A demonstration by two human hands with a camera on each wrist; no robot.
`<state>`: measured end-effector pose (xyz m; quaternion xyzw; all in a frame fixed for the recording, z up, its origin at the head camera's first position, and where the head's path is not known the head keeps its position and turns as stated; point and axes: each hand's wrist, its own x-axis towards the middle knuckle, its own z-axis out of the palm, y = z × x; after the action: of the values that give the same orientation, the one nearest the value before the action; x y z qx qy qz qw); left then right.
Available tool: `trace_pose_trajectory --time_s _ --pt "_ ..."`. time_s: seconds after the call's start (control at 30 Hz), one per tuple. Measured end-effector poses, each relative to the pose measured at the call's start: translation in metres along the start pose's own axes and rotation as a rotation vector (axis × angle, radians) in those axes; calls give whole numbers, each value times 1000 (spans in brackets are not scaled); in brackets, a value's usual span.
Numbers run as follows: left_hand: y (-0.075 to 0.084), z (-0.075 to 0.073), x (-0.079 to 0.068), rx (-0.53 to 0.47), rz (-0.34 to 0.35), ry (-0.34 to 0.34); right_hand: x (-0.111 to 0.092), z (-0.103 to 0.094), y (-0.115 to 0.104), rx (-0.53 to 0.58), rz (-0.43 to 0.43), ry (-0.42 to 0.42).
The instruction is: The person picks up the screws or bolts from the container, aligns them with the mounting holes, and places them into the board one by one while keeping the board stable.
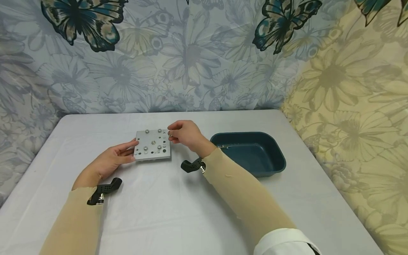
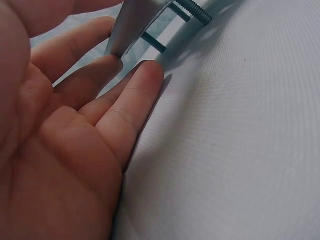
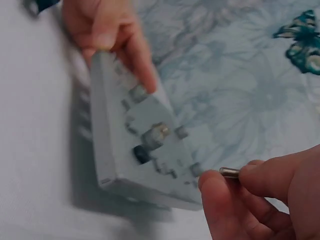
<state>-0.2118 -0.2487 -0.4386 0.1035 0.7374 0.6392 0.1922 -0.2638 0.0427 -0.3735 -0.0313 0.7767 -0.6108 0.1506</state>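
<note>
A silvery metal plate (image 1: 147, 137) with several holes and bolt heads on its face is in front of me, left of the middle. My left hand (image 1: 109, 159) grips it by its left edge, thumb at the near corner, fingers along the side. In the left wrist view, threaded bolts (image 2: 195, 11) stick out below the plate, over the cloth. My right hand (image 1: 188, 135) is at the plate's far right corner. Its thumb and fingertips pinch a small metal pin (image 3: 229, 172), whose other end is hidden in the fingers.
A dark blue tray (image 1: 277, 156) stands to the right, partly behind my right forearm. A few slim metal screws (image 1: 224, 147) lie in its left end. White cloth (image 1: 153, 212) covers the table, and a patterned fabric backdrop (image 1: 191, 71) rises behind its far edge.
</note>
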Motion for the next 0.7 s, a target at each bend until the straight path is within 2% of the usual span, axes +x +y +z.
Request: trace_pose_trajectory --time_s 0.27,0.47,0.7 --pt "0 -1 0 18 -13 14 14 21 6 -74 -5 -25" --pt "0 -2 0 16 -10 9 17 23 8 -151 -18 -46" --pt "-1 -2 1 23 -8 12 18 22 11 -164 -12 -58"
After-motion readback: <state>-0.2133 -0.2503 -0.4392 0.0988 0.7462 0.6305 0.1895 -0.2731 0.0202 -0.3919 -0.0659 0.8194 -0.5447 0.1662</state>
